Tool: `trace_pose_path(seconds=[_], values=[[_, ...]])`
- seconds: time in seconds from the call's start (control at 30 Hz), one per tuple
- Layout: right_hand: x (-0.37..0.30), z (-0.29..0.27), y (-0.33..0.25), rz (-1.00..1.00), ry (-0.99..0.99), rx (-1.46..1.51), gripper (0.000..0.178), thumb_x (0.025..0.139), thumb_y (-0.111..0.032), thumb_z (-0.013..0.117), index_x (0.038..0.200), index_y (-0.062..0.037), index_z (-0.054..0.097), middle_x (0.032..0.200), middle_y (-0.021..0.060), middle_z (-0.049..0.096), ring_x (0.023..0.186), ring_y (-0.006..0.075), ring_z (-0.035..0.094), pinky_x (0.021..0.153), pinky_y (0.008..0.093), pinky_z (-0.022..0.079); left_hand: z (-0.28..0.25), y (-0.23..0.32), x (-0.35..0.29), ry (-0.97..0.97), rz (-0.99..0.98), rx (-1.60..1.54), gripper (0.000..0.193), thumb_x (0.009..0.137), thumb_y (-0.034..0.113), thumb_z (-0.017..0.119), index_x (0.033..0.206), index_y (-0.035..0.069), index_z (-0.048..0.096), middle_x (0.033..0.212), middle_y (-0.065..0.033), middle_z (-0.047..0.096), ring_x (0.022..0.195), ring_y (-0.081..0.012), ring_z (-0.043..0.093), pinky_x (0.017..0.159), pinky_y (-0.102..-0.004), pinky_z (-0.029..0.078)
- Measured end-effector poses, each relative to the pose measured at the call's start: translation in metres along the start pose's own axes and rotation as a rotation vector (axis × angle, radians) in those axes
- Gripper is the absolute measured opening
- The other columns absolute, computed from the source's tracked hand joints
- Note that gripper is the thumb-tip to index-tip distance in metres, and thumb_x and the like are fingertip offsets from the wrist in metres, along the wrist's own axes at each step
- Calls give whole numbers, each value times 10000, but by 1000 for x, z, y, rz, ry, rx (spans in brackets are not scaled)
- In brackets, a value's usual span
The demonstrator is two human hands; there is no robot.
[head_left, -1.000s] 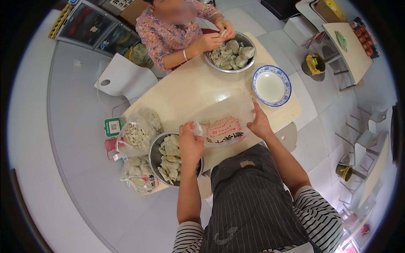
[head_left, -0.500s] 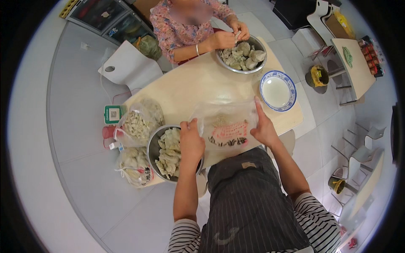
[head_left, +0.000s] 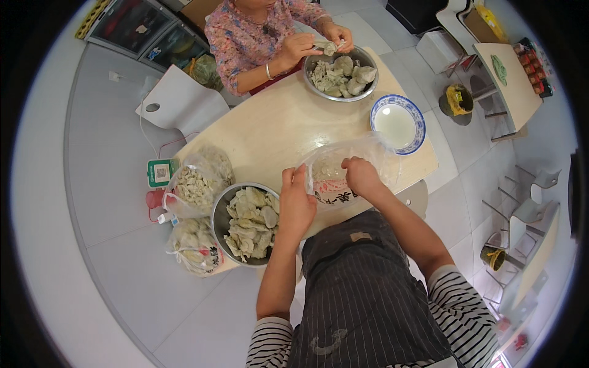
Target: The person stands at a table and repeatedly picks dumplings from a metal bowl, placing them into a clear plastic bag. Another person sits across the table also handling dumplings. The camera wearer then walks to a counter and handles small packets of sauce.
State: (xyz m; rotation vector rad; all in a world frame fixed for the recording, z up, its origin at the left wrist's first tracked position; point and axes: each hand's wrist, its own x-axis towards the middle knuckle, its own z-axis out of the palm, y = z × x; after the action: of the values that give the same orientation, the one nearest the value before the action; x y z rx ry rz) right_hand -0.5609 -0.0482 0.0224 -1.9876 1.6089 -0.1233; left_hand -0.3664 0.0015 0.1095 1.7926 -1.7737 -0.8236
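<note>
Printed clear plastic bag [head_left: 327, 181]: held over the near side of the bench [head_left: 279, 138]. Left hand [head_left: 299, 210]: nearly closed, thumb and fingers pinching the bag's edge at 9 o'clock. Right hand [head_left: 364, 178]: fingers curled at the bag; whether it grips anything cannot be told. From the bag: steel bowl [head_left: 221, 211] of pale green pieces [head_left: 250, 224], 8 o'clock; blue-rimmed bowl [head_left: 396, 126], 1 o'clock; second steel bowl [head_left: 343, 100], 12 o'clock, before a co-worker [head_left: 248, 46].

Left forearm [head_left: 276, 276] and right forearm [head_left: 412, 232] cross tabletop [head_left: 276, 132] near edge; left hand [head_left: 298, 205] pinching, right hand [head_left: 363, 177] curled.
</note>
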Motion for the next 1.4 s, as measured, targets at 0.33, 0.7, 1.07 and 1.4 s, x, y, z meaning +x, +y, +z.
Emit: trace_pose_path(seconds=[0.33, 0.7, 1.07, 1.4], values=[[51, 56, 43, 3, -209, -137, 164, 799, -141, 624, 937, -57, 649, 930, 174, 669, 876, 323, 647, 765, 418, 516, -3, -1, -2, 11, -70, -78, 598, 673, -91, 495, 1268, -53, 468, 1142, -171, 462, 725, -249, 546, 690, -323, 482], [-38, -53, 13, -7, 760, -47, 571, 691, -54, 735, 1214, -65, 505, 929, 155, 597, 879, 338, 584, 758, 423, 479, -21, -13, -11, 16, -169, -112, 585, 676, -99, 495, 1259, -47, 481, 1153, -166, 475, 718, -230, 542, 689, -313, 476], [-21, -44, 18, 236, 272, 835, 595, 731, 44, 619, 1300, -28, 463, 873, 92, 619, 722, 132, 575, 650, 261, 473, -25, -25, -21, 21, -160, -180, 602, 680, -110, 481, 1277, -33, 475, 1135, -158, 487, 794, -235, 545, 703, -300, 469], [-35, -98, -55, -24, 216, 624, 517, 718, 58, 587, 1221, -55, 559, 934, 87, 616, 689, 121, 526, 657, 263, 456, -12, -49, -26, 142, -144, -23, 626, 676, -111, 486, 1295, -21, 456, 1193, -186, 469, 903, -330, 556, 773, -357, 477]])
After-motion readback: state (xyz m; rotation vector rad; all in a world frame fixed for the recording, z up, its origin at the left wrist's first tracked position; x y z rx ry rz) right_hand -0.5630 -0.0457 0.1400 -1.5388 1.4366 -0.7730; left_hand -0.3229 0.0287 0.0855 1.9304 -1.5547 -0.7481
